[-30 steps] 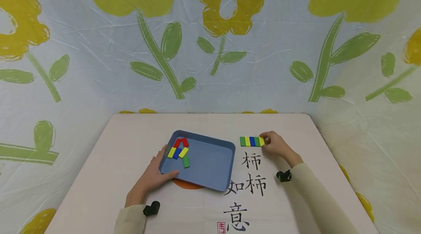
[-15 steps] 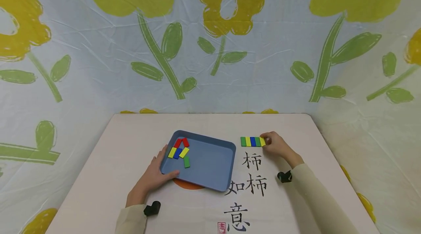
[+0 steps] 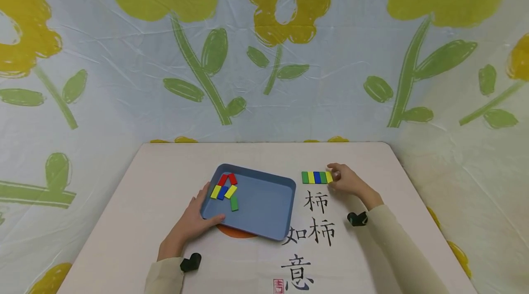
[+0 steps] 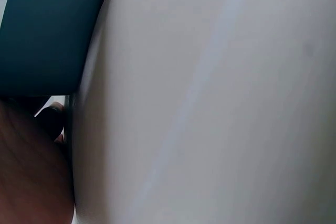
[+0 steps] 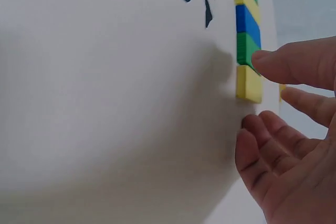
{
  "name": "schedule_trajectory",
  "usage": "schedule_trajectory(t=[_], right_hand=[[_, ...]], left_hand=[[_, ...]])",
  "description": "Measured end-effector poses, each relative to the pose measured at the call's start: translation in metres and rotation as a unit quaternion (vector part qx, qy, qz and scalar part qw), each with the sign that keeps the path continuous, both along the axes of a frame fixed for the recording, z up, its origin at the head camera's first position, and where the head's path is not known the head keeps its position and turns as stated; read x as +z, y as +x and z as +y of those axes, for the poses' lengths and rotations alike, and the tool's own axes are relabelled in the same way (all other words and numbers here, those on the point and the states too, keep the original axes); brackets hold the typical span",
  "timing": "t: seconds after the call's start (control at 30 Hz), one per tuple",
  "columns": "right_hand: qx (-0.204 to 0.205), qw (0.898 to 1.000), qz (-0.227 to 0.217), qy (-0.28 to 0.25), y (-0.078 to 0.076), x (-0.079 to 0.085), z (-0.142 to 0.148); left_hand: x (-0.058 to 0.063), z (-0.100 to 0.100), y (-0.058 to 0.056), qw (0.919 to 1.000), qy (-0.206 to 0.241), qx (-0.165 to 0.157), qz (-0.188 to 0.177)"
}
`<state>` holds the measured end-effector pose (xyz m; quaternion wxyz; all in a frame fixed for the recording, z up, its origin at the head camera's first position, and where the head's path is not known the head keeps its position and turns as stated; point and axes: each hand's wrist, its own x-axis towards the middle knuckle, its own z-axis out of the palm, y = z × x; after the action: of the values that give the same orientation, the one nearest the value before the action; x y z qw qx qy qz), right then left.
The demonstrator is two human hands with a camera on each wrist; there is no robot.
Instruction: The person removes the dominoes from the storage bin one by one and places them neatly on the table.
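Observation:
A blue tray (image 3: 264, 211) sits at an angle on the table. My left hand (image 3: 192, 220) grips its near-left corner, fingers along the left side and thumb at the front rim. Inside lie small flat blocks: two red, two yellow, a blue block (image 3: 222, 192) and a green block (image 3: 234, 203). Right of the tray, green, yellow, blue and green blocks form a row that ends with a yellow block (image 5: 249, 84). My right hand (image 3: 349, 181) is at that end, its thumb and fingers spread around the yellow block without gripping it. The thumb overlaps the last green block (image 5: 245, 49) in the right wrist view.
The pale table cover (image 3: 157, 193) carries black brush characters (image 3: 298, 274), a red seal print (image 3: 278, 286) and an orange shape (image 3: 236, 231) partly under the tray. A flower-printed cloth (image 3: 330, 115) stands behind the table and on both sides.
My right thumb and fingers have spread away from the yellow block at the row's right end. That block stays in place. The left hand and tray have not moved.

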<state>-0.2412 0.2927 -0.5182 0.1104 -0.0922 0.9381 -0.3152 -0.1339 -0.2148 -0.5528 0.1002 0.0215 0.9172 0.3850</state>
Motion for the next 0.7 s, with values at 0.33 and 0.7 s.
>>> schedule_trajectory(t=[0.33, 0.7], right_hand=[[0.019, 0.999, 0.031, -0.014, -0.005, 0.026, -0.028], [0.094, 0.993, 0.048, -0.061, -0.006, 0.051, -0.095]], left_hand=[[0.000, -0.001, 0.000, 1.0000, 0.004, -0.001, -0.003], [-0.001, -0.002, 0.001, 1.0000, 0.005, 0.001, -0.001]])
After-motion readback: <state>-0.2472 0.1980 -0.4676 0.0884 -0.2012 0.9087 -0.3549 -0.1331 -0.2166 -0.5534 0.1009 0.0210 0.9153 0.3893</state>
